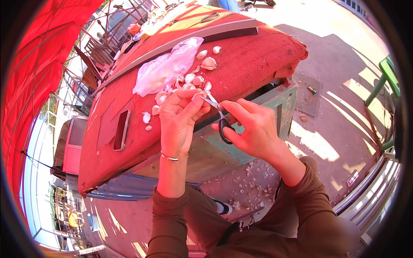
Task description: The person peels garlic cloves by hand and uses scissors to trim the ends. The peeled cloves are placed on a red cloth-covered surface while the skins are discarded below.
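Over the near edge of a red cloth-covered table (pixel 241 71), my left hand (pixel 180 114) pinches a garlic clove (pixel 198 95) between thumb and fingers. My right hand (pixel 256 124) grips black-handled scissors (pixel 223 124), with fingers in the loops. Their metal blades reach left and meet the clove at my left fingertips; the fingers partly hide it. Just beyond my hands lie several loose garlic cloves (pixel 198 81) and a larger piece of garlic bulb (pixel 209 63). A pinkish, crumpled plastic bag (pixel 165 69) rests beside them.
A phone (pixel 122 130) lies on the cloth at left. A long metal bar (pixel 215 32) crosses the table behind the bag. Garlic skins (pixel 254 185) litter the ground below. Metal rails (pixel 370 189) stand at lower right, a green chair (pixel 383 79) at far right.
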Tool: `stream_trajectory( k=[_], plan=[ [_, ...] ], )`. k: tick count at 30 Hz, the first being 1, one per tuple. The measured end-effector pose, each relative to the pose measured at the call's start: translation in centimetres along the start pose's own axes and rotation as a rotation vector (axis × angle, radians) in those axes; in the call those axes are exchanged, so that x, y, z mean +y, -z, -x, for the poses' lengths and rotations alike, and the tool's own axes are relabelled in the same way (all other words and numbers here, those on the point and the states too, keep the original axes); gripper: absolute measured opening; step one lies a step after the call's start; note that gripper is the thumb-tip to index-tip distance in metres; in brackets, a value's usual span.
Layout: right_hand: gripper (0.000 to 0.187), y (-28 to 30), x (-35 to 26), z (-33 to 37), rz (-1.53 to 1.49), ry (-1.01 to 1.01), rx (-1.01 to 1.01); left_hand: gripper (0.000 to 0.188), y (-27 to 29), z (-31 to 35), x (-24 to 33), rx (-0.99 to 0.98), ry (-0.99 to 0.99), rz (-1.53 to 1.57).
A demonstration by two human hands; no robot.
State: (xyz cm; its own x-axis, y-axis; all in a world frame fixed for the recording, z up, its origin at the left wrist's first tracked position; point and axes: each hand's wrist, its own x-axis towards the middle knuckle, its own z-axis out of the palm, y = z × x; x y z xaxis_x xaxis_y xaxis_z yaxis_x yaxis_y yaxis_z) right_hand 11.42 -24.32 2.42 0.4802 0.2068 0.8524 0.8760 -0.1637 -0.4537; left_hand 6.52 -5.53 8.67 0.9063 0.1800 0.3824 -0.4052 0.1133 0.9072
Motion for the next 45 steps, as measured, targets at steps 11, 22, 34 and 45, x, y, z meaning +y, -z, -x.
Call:
stream_trajectory(
  k=[11,22,34,45],
  plan=[
    [0.044,-0.6,-0.6,0.5,-0.015,0.022,0.003,0.011,-0.4,1.2,1.1,0.034,-0.102,-0.179],
    [0.046,-0.7,-0.8,0.5,-0.054,0.031,-0.021,0.011,-0.5,1.7,1.1,0.045,-0.149,-0.179],
    [0.030,0.3,-1.5,0.1,-0.770,-0.520,-0.241,0.013,-0.6,2.4,1.4,0.041,-0.094,-0.196],
    [0.026,-0.1,-0.8,0.1,-0.784,-0.504,-0.246,0.015,0.4,1.8,1.6,0.072,-0.127,-0.259]
  ],
)
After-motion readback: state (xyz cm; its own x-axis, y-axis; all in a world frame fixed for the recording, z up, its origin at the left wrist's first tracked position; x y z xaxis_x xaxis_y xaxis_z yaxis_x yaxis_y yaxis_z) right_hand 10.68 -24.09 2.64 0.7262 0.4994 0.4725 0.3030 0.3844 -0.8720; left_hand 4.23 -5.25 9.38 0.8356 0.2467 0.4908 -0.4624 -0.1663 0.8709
